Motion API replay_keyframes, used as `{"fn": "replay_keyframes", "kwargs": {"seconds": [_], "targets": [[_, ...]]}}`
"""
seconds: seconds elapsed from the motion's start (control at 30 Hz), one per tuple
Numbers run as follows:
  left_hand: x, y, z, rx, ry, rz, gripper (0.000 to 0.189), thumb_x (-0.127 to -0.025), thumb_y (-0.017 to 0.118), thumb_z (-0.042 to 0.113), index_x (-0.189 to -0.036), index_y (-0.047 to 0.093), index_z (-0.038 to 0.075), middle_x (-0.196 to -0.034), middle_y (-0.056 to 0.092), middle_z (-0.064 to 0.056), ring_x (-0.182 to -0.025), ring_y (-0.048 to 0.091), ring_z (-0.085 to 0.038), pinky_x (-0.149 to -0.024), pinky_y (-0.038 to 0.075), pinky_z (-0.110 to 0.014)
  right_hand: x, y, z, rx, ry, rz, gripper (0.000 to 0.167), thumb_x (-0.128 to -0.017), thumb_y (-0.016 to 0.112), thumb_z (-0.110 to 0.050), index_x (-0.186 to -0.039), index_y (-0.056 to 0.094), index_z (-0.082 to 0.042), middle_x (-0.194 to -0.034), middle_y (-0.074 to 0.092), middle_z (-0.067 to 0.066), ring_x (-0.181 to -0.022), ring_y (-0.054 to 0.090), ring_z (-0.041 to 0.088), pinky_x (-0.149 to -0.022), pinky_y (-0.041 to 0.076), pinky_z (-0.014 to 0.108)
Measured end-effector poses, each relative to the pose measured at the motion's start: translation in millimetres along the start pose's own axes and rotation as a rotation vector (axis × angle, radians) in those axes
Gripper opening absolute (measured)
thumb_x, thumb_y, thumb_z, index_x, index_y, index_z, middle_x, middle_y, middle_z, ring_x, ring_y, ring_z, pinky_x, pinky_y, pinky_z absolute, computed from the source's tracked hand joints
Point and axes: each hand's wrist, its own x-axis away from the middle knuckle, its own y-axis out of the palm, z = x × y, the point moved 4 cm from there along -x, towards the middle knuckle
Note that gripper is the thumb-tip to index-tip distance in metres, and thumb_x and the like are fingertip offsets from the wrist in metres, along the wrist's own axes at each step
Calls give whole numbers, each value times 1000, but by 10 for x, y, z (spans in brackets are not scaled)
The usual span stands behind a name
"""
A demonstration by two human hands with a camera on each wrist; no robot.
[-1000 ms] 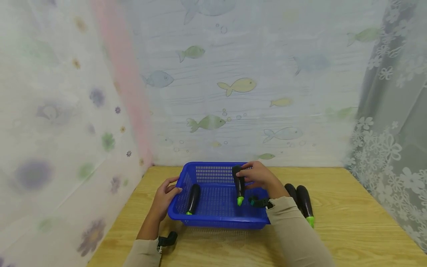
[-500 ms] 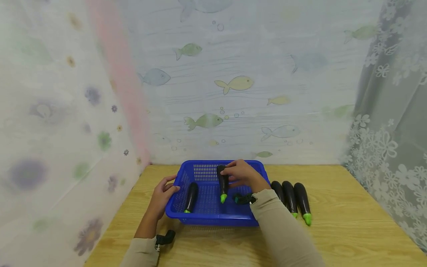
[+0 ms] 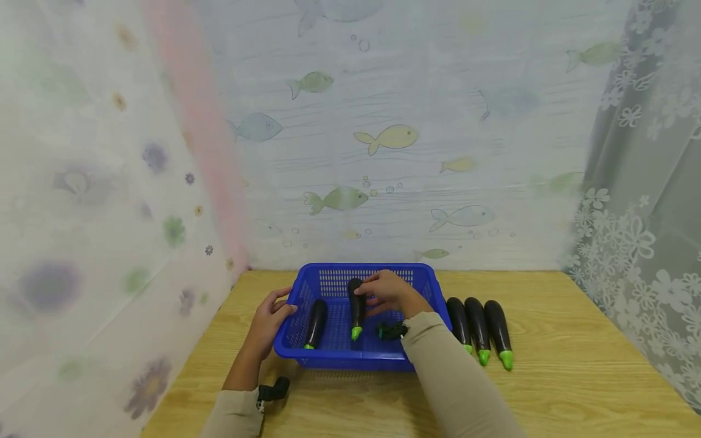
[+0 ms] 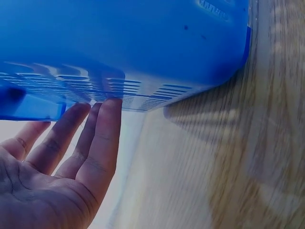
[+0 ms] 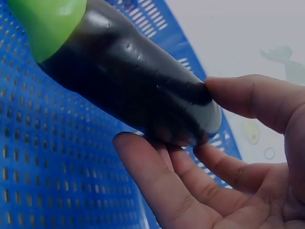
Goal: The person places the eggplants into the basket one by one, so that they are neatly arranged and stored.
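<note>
A blue plastic basket (image 3: 356, 363) with slotted walls stands on the table. At its left rim my left hand (image 3: 269, 317) holds on, thumb at the top edge and fingertips against the outer wall, as the left wrist view shows. My right hand (image 3: 387, 291) pinches the rounded end of a dark eggplant (image 3: 357, 307) between thumb and fingers inside the basket. In the right wrist view that eggplant (image 5: 128, 76) points its green cap away from the hand, over the basket's perforated floor. Another eggplant (image 3: 316, 323) lies along the basket's left side.
Right of the basket, three more eggplants (image 3: 477, 328) lie side by side on the wooden table (image 3: 569, 365), partly overlapped by the right sleeve (image 3: 449, 371). A wall covering with printed fish (image 3: 339, 198) rises behind the table.
My right hand has carried the eggplant leftward across the basket and then slightly lower. The left hand stays at the rim. The eggplants at right have come out from behind the right arm.
</note>
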Motion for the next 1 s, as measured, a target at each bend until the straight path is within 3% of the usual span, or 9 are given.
{"fn": "replay_keyframes", "kwargs": {"seconds": [0.17, 0.43, 1.0], "targets": [[4, -10, 10, 15, -9, -9, 52, -99, 64, 17, -150, 50, 15, -133, 65, -27, -104, 72, -32, -81, 63, -40, -16, 13, 49, 36, 27, 8, 59, -88, 78, -10, -139, 51, 4, -134, 55, 29, -103, 71, 36, -78, 64, 47], [-3, -7, -10, 8, -4, -20, 51, -100, 63, 18, -150, 49, 16, -135, 65, -26, -108, 72, -34, -85, 63, -45, -23, 7, 95, 56, 53, 23, 53, -88, 79, -10, -134, 56, 3, -127, 57, 28, -102, 71, 35, -77, 65, 45], [23, 19, 36, 5, 18, -8, 53, -100, 62, 14, -151, 48, 11, -133, 65, -29, -106, 72, -34, -80, 64, -40, -60, 135, 140, 97, 94, -42, 58, -89, 77, -7, -140, 52, 8, -124, 60, 30, -104, 70, 42, -78, 64, 47]]}}
